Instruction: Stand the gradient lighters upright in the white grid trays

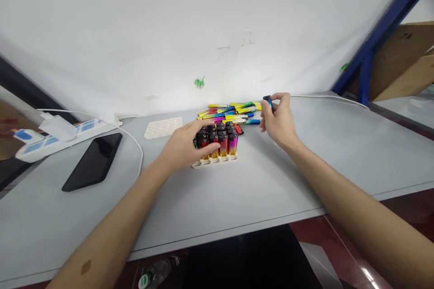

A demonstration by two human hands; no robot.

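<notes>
Upright lighters (pixel 223 144) with black tops and shiny red, orange and purple bodies stand in rows in a white holder tray (pixel 217 161). My left hand (pixel 181 144) is closed round the left side of this group, its thumb across the front and its index finger over the back; the other fingers are hidden. To the right, above the table, my right hand (pixel 280 119) pinches a blue lighter (pixel 268 100) with a dark top between thumb and fingers. Between the hands, behind the tray, lies a loose pile of metallic lighters (pixel 230 112) in yellow, blue, red and purple.
A white tray with pockets (pixel 163 127) lies left of the pile. Further left are a black phone (pixel 93 162), a power strip (pixel 86 126) with plugs, and a white cable (pixel 135 144). A blue metal frame (pixel 366 72) and cardboard boxes (pixel 400 58) stand right. A bottle (pixel 158 273) is below the table.
</notes>
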